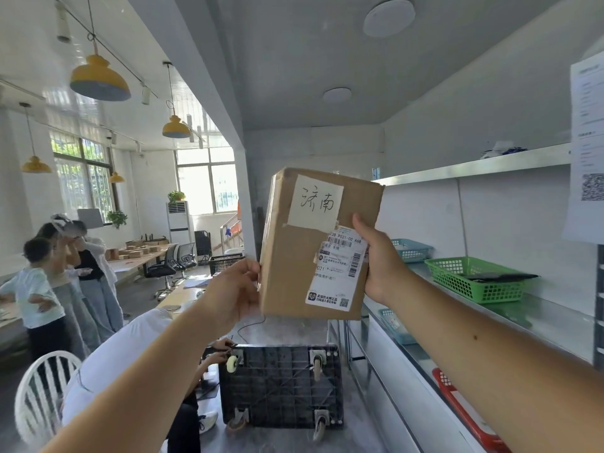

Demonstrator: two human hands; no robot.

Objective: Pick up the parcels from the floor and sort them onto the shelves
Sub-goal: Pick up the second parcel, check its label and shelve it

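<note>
A brown cardboard parcel (294,256) is held upright in front of me at chest height, between both hands. It carries a pale handwritten note near its top and a white shipping label at its lower right. My left hand (233,291) grips its left edge. My right hand (380,259) grips its right edge, thumb over the label. The metal shelves (474,166) run along the wall to the right of the parcel.
A green basket (457,282) with dark items and teal baskets (413,250) sit on the middle shelf; a red basket (457,403) lies lower. An upturned black wheeled crate (281,387) stands on the floor ahead. A white chair (42,397) and several people are at left.
</note>
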